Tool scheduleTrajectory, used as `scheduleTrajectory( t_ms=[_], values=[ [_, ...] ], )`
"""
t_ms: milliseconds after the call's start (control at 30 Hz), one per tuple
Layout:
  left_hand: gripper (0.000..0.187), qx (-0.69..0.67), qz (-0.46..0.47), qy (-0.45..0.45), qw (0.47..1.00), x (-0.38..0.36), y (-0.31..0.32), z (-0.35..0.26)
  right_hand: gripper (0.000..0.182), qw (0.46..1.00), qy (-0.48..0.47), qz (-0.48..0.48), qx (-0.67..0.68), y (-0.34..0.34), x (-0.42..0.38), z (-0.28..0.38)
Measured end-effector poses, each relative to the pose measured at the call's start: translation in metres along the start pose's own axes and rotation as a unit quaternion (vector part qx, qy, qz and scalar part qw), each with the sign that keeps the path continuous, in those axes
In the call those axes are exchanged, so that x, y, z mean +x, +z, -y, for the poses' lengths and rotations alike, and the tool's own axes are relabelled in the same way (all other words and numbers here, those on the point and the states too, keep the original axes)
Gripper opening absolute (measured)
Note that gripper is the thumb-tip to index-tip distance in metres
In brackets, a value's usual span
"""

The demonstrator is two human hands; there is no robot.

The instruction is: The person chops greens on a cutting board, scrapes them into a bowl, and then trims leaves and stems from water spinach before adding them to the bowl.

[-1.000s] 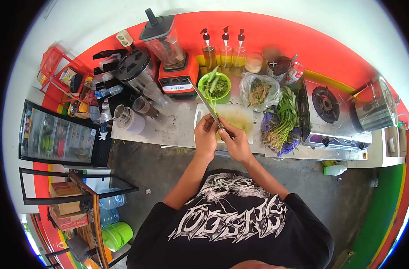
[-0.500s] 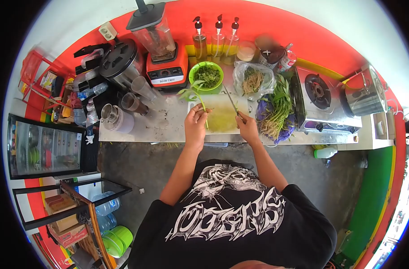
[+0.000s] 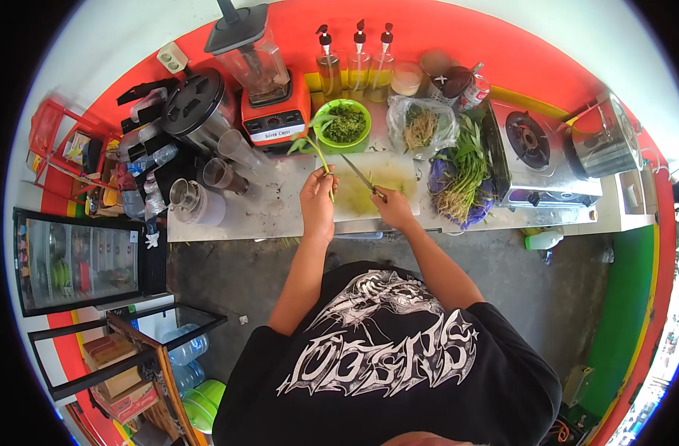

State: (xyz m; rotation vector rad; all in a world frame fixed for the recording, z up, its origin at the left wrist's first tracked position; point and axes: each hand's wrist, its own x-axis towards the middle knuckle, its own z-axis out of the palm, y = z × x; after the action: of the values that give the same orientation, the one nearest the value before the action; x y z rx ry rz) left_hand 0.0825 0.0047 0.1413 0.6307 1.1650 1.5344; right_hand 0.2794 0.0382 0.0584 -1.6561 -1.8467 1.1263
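Observation:
My left hand (image 3: pixel 319 197) pinches a green leafy stem (image 3: pixel 322 157), its leaves pointing up and left beside the bowl. In my right hand (image 3: pixel 393 207) is a knife (image 3: pixel 360 174), its blade angled up and left over the white cutting board (image 3: pixel 399 172). The board has a yellow-green stain. Behind it, a green bowl (image 3: pixel 368 132) holds chopped greens (image 3: pixel 345 123). To the right, a bundle of leafy stems with roots (image 3: pixel 462 175) lies on purple wrapping, and a clear plastic bag (image 3: pixel 442 119) holds pale roots.
A red blender (image 3: pixel 275 123) stands behind at the left, near clear cups (image 3: pixel 224 176) and a metal-topped jar (image 3: pixel 196 203). Three pump bottles (image 3: pixel 358 65) line the wall. A gas stove (image 3: pixel 528 141) and steel pot (image 3: pixel 603 141) are at the right.
The knife has moved left, closer to the stem, and its blade now leans further left. My left hand has shifted slightly left with the stem.

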Motion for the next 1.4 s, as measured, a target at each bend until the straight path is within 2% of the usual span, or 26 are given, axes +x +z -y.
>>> scheduleTrajectory(
  t_ms=[100, 167, 300, 367, 433, 467, 567, 733, 833, 900, 967, 1033, 1267, 1333, 1400],
  values=[
    [0.028, 0.014, 0.0, 0.012, 1.0, -0.003, 0.003, -0.007, 0.052, 0.999, -0.013, -0.025, -0.02, 0.019, 0.007, -0.008],
    [0.03, 0.016, -0.004, 0.014, 1.0, -0.007, 0.004, -0.009, 0.059, 0.999, 0.0, 0.029, -0.031, 0.022, 0.005, -0.012],
    [0.031, -0.004, -0.001, -0.003, 1.0, -0.007, -0.003, -0.003, 0.063, 0.999, -0.012, 0.043, -0.018, 0.012, -0.007, -0.012],
    [0.031, -0.006, 0.001, -0.002, 1.0, -0.005, -0.006, -0.006, 0.061, 0.997, 0.026, 0.045, 0.059, 0.001, -0.016, -0.005],
    [0.029, -0.03, -0.022, -0.028, 0.999, -0.008, -0.003, -0.013, 0.06, 0.996, 0.015, 0.019, 0.09, -0.004, -0.021, -0.009],
    [0.029, -0.032, -0.025, -0.022, 0.999, -0.008, -0.002, -0.014, 0.058, 0.992, 0.01, -0.008, 0.122, -0.005, -0.021, -0.011],
    [0.027, 0.003, -0.026, 0.008, 1.0, -0.008, -0.001, -0.014, 0.051, 0.983, 0.013, -0.005, 0.181, -0.029, -0.029, 0.015],
    [0.025, 0.061, 0.03, 0.071, 0.995, -0.008, 0.009, -0.01, 0.045, 0.958, -0.033, -0.005, 0.286, -0.057, -0.046, 0.07],
    [0.025, 0.043, 0.06, 0.062, 0.995, -0.012, 0.02, -0.012, 0.044, 0.946, -0.06, 0.006, 0.318, -0.066, -0.053, 0.095],
    [0.024, 0.045, 0.082, 0.052, 0.994, -0.014, 0.024, -0.013, 0.044, 0.912, -0.047, 0.054, 0.404, -0.066, -0.054, 0.107],
    [0.023, 0.05, 0.104, 0.04, 0.993, -0.018, 0.029, -0.014, 0.044, 0.911, -0.054, 0.054, 0.406, -0.062, -0.05, 0.115],
    [0.021, 0.089, 0.067, 0.051, 0.992, -0.022, 0.035, -0.013, 0.046, 0.901, -0.057, 0.051, 0.427, -0.059, -0.048, 0.125],
    [0.023, 0.105, 0.08, 0.066, 0.989, -0.021, 0.026, 0.001, 0.049, 0.886, -0.076, 0.053, 0.454, -0.05, -0.041, 0.134],
    [0.023, 0.113, 0.076, 0.062, 0.989, -0.021, 0.026, -0.003, 0.049, 0.845, -0.041, 0.076, 0.528, -0.047, -0.042, 0.133],
    [0.022, 0.091, 0.072, 0.029, 0.993, -0.029, 0.031, -0.018, 0.049, 0.841, -0.042, 0.08, 0.534, -0.041, -0.041, 0.132]
  ],
)
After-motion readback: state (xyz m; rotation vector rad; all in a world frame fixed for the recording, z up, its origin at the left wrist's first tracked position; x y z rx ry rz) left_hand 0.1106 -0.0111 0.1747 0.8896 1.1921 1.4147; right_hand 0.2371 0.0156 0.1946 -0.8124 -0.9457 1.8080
